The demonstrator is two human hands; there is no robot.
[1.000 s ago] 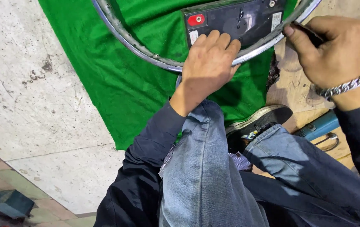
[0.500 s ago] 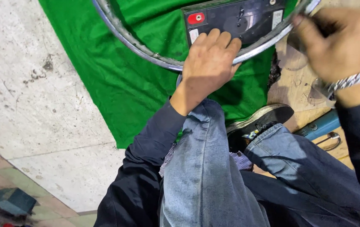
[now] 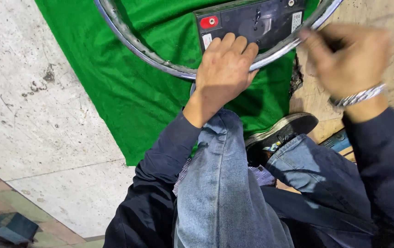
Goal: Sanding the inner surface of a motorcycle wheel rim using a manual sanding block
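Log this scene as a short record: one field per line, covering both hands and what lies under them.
left hand: palm down, pressing on the metal ring at the edge of the black box
right hand: motion-blurred beside the ring; contents cannot be told
wrist: metal bracelet on the right
surface: green cloth spread on the stone floor
posture: crouched, jeans knee forward, shoe on the cloth edge

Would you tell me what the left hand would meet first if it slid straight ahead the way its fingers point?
The left hand lies on the metal rim; its fingers already reach the black battery box, so it probably meets that first.
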